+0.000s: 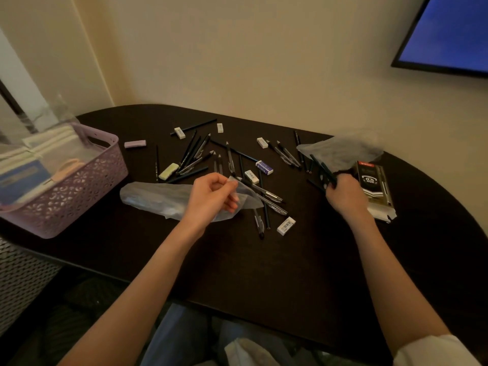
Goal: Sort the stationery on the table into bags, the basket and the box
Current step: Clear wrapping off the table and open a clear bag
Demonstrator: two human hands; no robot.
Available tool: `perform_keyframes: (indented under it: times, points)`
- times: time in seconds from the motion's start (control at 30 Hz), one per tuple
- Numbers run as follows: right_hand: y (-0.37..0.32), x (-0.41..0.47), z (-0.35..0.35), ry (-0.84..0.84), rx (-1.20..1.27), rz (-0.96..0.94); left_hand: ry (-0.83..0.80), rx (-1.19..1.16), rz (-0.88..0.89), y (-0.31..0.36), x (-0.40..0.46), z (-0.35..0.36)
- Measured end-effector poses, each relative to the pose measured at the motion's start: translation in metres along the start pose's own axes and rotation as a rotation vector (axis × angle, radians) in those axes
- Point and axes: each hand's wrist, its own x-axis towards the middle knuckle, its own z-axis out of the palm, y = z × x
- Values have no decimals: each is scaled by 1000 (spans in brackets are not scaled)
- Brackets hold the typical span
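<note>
At nine o'clock on the table (264,273) sits the lilac basket (79,186), overhanging the table's left edge a little, with notebooks and clear film already in it; approach it from the right, where the tabletop is open.

Your left hand (211,196) pinches the mouth of a clear plastic bag (153,198) between thumb and curled fingers. That bag lies flat toward nine o'clock from the hand. It is thin, limp film: it will cling shut and slide on the dark top, so take it at the rim and keep the mouth lifted open.

At twelve o'clock from that hand lies the scatter of pens and pencils (195,157), with small erasers (286,225) among them. The pens are light, stiff and round, so they will likely roll; gather them by the middle, several at once. The erasers are grippy blocks, easy to pick up singly.

Your right hand (343,196) is closed round a bundle of dark pencils (323,170), tips pointing at eleven o'clock toward a second crumpled bag (340,151). Just past the hand at three o'clock lies the pen box (375,183), touching or nearly so.

The near half of the table, at six o'clock, is your open room; the curved right edge is close behind the box.
</note>
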Motion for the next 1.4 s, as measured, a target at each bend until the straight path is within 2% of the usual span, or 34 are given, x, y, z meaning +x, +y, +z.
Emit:
perform_keyframes:
  times: [0.13,0.3,0.53,0.67,0.8,0.93,1.1,1.23,1.3,1.4]
  points:
    - [18,-4,-2,-58,-56,50,10,-5,0,0,-3,0]
    - [19,-9,-1,-49,-51,71,25,-13,11,7,-6,-2]
    - [-1,-18,-6,-6,-83,-9,37,17,-1,10,-5,-8]
    - [-31,-28,-14,4,220,-120,24,58,-9,8,-5,-6]
    - [-52,-40,-17,-127,583,-180,-6,193,22,4,-7,-4]
    - [-59,-52,-13,-289,1096,-44,-84,404,77,-1,-8,-3]
    - [-58,-63,-1,-231,1394,135,-178,772,337,2,-13,-3]
    - [-59,-67,2,-263,1734,362,-251,975,351,4,-10,0]
    - [-58,-68,3,-257,1814,397,-248,987,354,3,-7,4]
    - [-56,-74,2,-204,1717,306,-204,924,349,0,-4,7]
